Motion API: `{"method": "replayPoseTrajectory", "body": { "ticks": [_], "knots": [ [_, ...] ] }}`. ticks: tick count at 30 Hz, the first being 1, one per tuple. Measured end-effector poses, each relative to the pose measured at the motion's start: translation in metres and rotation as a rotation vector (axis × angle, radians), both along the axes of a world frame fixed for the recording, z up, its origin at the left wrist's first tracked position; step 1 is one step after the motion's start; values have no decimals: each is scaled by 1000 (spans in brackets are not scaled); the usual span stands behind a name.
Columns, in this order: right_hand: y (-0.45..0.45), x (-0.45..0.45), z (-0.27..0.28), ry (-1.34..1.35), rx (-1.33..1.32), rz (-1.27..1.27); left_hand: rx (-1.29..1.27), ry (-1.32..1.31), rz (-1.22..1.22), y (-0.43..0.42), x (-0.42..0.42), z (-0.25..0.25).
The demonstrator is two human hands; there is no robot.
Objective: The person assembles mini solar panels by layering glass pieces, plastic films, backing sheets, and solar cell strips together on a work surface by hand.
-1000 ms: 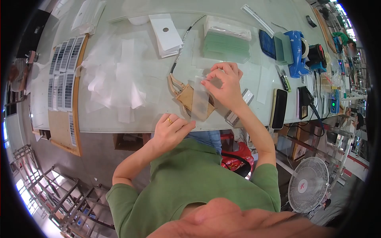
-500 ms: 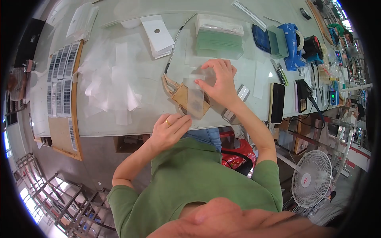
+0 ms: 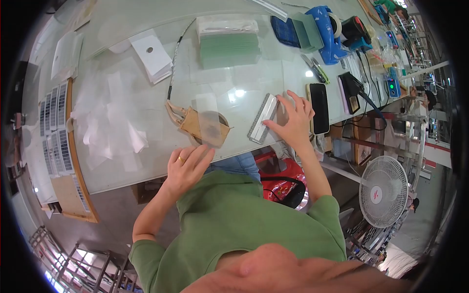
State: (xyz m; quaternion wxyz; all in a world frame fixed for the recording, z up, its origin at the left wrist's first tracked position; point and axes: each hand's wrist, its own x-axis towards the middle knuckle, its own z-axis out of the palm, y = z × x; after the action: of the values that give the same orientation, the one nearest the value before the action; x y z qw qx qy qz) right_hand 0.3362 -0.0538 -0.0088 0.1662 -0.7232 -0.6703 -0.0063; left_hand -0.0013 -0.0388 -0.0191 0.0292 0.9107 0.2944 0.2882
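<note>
A translucent strip (image 3: 209,115) lies across a tan block-shaped piece (image 3: 193,125) with a dark round area. Two tan leads and a braided cord (image 3: 172,73) run from this piece. My left hand (image 3: 187,168) is at the strip's lower end near the table edge, fingers close together and fingertips against the strip; its thumb is hidden. To the right, my right hand (image 3: 296,119) has its fingers spread beside a silver metal bar (image 3: 263,118). Its thumb tip is at the bar's right edge; I cannot tell whether they touch.
Loose translucent sheets (image 3: 115,117) lie left, white cards (image 3: 152,56) behind them. Stacked glass plates (image 3: 229,49) stand at the back. Right are a phone (image 3: 319,108), cutter knives (image 3: 316,70) and a blue tape dispenser (image 3: 326,36). A wooden-edged rack (image 3: 78,161) stands left.
My right hand has moved right, from above the strip to beside the metal bar. My left hand stays at the strip's lower end. The whole view has shifted.
</note>
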Motion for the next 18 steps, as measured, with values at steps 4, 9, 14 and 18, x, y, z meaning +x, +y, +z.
{"method": "replayPoseTrajectory", "body": {
  "ticks": [4,9,14,18],
  "knots": [
    [3,2,-4,84,-25,-21,8,16,39,-4,2,5],
    [1,4,-9,532,-6,-9,13,46,92,-11,-1,2],
    [24,-13,20,1299,-112,60,27,93,76,-15,-8,-2],
    [56,-58,36,1454,-392,107,40,123,67,-16,-12,-3]
  ]
}}
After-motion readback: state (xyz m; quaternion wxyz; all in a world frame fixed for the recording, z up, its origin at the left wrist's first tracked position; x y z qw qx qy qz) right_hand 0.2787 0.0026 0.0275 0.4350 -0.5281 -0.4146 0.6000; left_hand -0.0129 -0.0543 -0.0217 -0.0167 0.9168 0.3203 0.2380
